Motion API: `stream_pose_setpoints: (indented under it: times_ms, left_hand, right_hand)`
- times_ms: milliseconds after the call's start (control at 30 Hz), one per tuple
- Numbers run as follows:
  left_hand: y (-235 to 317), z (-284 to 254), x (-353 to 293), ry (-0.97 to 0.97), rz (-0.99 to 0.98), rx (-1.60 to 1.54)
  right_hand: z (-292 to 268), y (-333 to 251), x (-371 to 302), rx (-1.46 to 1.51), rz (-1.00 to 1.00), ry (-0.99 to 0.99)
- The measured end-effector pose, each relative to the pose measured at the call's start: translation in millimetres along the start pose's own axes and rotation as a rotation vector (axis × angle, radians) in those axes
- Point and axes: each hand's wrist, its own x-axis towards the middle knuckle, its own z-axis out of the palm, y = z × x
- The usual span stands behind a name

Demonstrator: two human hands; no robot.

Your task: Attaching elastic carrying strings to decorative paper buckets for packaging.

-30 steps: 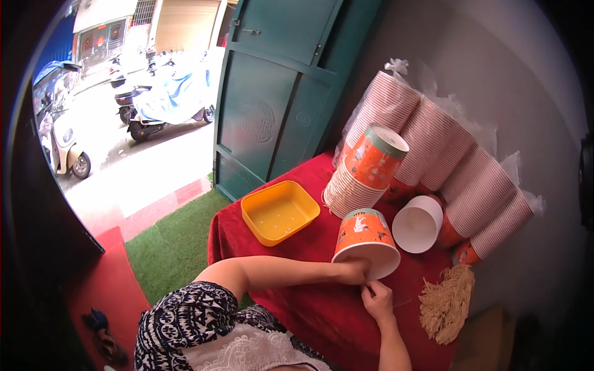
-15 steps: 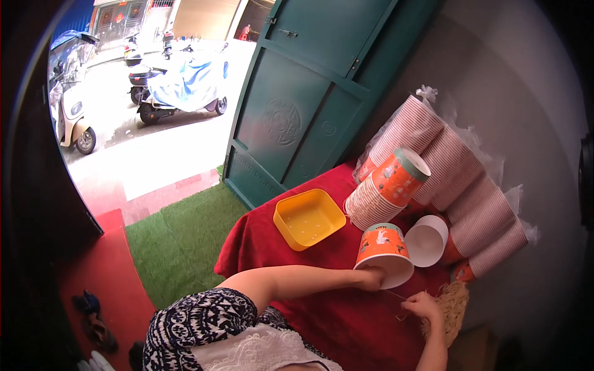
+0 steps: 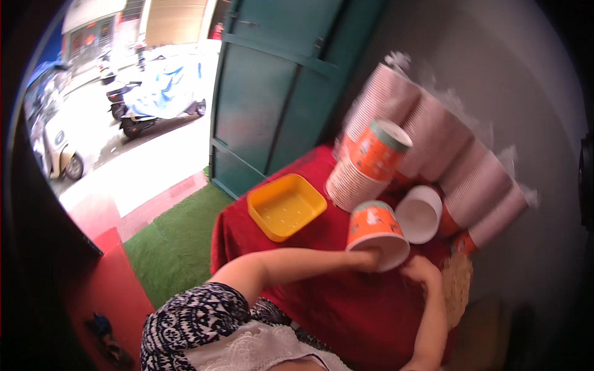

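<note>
Orange cup: the orange cup (image 3: 373, 226) is over the right half of the tabletop (image 3: 332, 234), tilted, its white mouth facing the person; whether its base touches the cloth I cannot tell.
Left grip: the left grip (image 3: 370, 260) is clamped on the cup's near rim, fingers reaching inside the mouth.
Right grip: the right grip (image 3: 422, 270) hangs just right of that rim, bent inward; it is blurred, so I cannot tell whether its fingers are together or apart.
White-mouthed cup: the second cup (image 3: 423, 216) lies on its side just beyond and right of the held one, opening toward the person.
Cup stack: an inverted nested stack (image 3: 365, 173) stands behind the held cup, toward the far edge.
Wrapped stacks: tall stacks in clear plastic (image 3: 433, 139) line the wall side, bounding the room there.
Tan bundle: the stringy bundle (image 3: 458, 287) sits at the right edge, near the right wrist.
Yellow basin: the basin (image 3: 283, 203) stands near the left corner, small white bits inside.
Open room: red cloth runs between basin and held cup, and from both forearms down the near edge.
Beyond: the green door (image 3: 250, 105) stands past the far left edge.
</note>
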Motion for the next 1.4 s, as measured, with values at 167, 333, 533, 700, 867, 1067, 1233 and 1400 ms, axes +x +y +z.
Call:
stream_pose_setpoints:
  times_ms: [167,333,533,700,867,1067,1233,1400]
  left_hand:
    - [70.6,-99.2,-76.0,-0.082,0.022,-0.228]
    - [76.1,-119.4,-82.3,-0.073,0.006,-0.193]
    - [79.0,-112.6,-91.3,-0.066,-0.037,-0.294]
    - [91.4,-119.3,-94.4,-0.068,-0.083,-0.326]
    - [85.7,-119.2,-93.7,-0.156,-0.204,-0.54]
    - [82.8,-113.6,-92.5,-0.068,-0.133,-0.459]
    - [78.7,-111.7,-93.0,-0.073,-0.11,-0.456]
    - [81.1,-112.6,-93.3,-0.067,-0.097,-0.417]
  right_hand:
    - [-24.1,-53.9,-18.9,0.504,-0.103,-0.131]
    - [-0.7,-47.8,-14.7,0.767,-0.223,0.004]
    - [18.2,-40.4,-24.3,0.652,-0.152,0.113]
    - [40.7,-50.9,-21.0,0.53,-0.134,0.279]
    - [42.9,-63.1,-17.1,0.582,-0.033,0.193]
    - [26.3,-65.0,-42.6,0.919,-0.73,-0.019]
    - [11.9,-73.8,-43.5,0.932,-0.367,0.044]
    - [38.1,-80.9,-30.1,0.563,-0.12,0.488]
